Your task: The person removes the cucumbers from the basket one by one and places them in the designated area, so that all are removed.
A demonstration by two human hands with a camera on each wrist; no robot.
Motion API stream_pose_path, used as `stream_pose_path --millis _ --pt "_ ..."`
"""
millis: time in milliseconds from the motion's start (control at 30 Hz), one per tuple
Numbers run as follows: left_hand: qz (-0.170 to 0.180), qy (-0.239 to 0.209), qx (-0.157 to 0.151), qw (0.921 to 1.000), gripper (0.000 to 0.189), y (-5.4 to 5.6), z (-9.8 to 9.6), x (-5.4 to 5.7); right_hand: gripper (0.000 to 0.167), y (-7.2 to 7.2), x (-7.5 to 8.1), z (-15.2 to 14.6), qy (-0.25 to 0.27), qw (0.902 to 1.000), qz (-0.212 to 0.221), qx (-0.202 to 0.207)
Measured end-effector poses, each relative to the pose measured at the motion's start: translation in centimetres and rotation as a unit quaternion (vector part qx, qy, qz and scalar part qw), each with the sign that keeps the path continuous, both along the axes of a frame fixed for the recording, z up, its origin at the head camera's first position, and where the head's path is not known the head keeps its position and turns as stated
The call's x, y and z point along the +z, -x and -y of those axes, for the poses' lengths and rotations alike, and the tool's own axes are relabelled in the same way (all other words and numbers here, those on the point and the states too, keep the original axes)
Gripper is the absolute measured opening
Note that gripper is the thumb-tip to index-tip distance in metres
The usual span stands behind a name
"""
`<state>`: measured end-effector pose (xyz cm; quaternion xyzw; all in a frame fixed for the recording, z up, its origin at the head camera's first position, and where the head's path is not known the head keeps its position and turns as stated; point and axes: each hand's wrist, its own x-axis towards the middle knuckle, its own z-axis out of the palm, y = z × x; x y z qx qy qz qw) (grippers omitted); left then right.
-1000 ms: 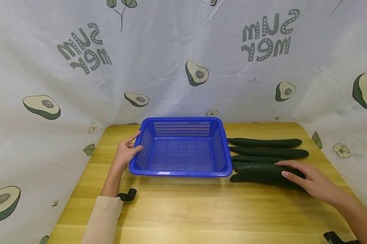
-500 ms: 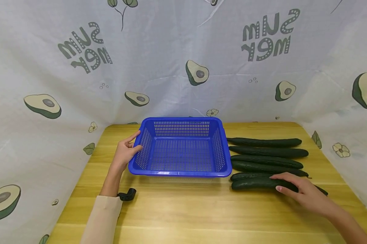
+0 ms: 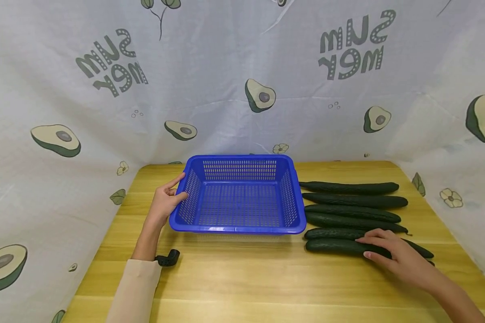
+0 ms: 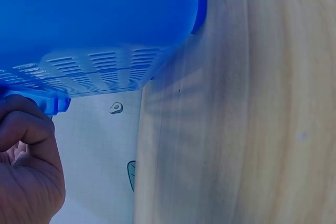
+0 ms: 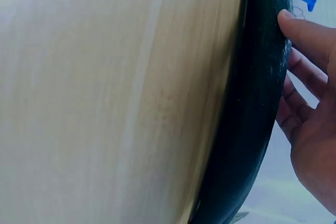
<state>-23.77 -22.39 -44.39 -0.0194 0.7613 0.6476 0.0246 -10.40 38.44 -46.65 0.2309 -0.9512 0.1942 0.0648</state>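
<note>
A blue plastic basket (image 3: 238, 230) with slotted walls stands mid-table, nothing inside it. My left hand (image 3: 164, 204) pinches its left rim, thumb over the inner side. In the left wrist view the basket's outer wall (image 4: 105, 19) fills the top, with curled fingers (image 4: 26, 129) at its edge. Several dark green cucumbers lie side by side to its right. My right hand (image 3: 401, 258) grips the front cucumber (image 3: 335, 246). In the right wrist view my thumb (image 5: 302, 30) presses one side of that cucumber (image 5: 247, 87), with the fingers on the other side, partly hidden.
Behind the front cucumber lies another cucumber (image 3: 333, 233), close against it. The farthest cucumber (image 3: 351, 188) is near the back of the wooden table (image 3: 266, 278). An avocado-print cloth (image 3: 218, 67) hangs around the back and sides. A black wrist mount (image 3: 167, 259) sits on my left wrist.
My right hand has come toward the front of the table, and the front cucumbers have shifted forward, spreading the row. My left hand and the basket have stayed in place.
</note>
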Motion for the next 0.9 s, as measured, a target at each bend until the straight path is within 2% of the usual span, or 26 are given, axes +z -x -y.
stream_pose_path --millis 133,367,600,667,800,900 --pt "0.001 -0.001 0.002 1.0 0.071 -0.1 0.1 0.0 0.035 0.1 0.1 0.0 0.011 0.9999 0.005 -0.002" --pt "0.002 0.003 0.001 1.0 0.071 -0.2 0.1 -0.1 0.04 0.3 0.0 0.0 0.053 0.9984 -0.016 0.012" --pt "0.006 0.001 -0.009 0.9999 0.069 -0.2 0.0 0.1 0.033 0.6 0.5 -0.1 0.082 0.9966 0.004 -0.001" --pt "0.005 0.014 -0.015 0.9998 0.066 -0.2 0.2 0.1 0.031 0.9 0.8 0.0 0.088 0.9961 0.01 -0.005" --pt "-0.007 0.072 -0.029 0.997 0.065 -0.1 0.8 0.4 0.028 1.9 1.6 -0.1 0.084 0.9963 0.017 -0.007" --pt "-0.028 0.123 -0.018 0.9919 0.067 0.0 1.6 0.6 0.027 3.1 2.5 -0.2 0.069 0.9975 0.012 -0.005"
